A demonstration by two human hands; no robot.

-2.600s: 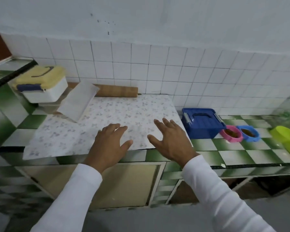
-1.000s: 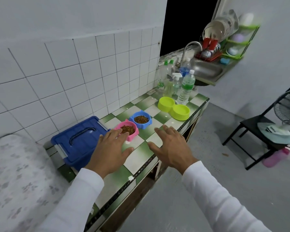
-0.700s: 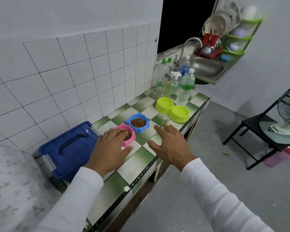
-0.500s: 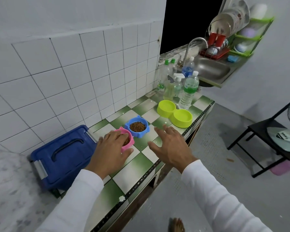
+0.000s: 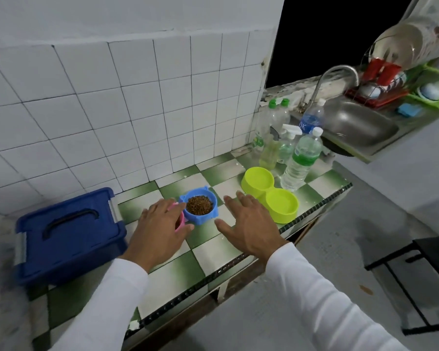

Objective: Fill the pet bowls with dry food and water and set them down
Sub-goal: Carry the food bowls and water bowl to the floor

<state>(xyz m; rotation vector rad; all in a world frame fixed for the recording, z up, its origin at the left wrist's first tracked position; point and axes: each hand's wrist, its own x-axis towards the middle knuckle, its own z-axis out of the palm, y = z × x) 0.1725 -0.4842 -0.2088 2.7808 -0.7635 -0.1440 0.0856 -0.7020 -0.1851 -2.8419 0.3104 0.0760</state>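
- The left hand (image 5: 160, 230) is spread flat over the pink bowl (image 5: 180, 222), which is mostly hidden; no grip can be made out.
- The right hand (image 5: 249, 224) is held open above the tiled surface (image 5: 208, 252), with nothing held.
- The blue bowl (image 5: 199, 206), filled with dry food, is set between the hands.
- The green double bowl (image 5: 270, 193) is placed beside a water bottle (image 5: 302, 158).

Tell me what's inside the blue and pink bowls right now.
The blue bowl holds brown dry kibble. The pink bowl is mostly covered by the left hand, so its contents cannot be seen.
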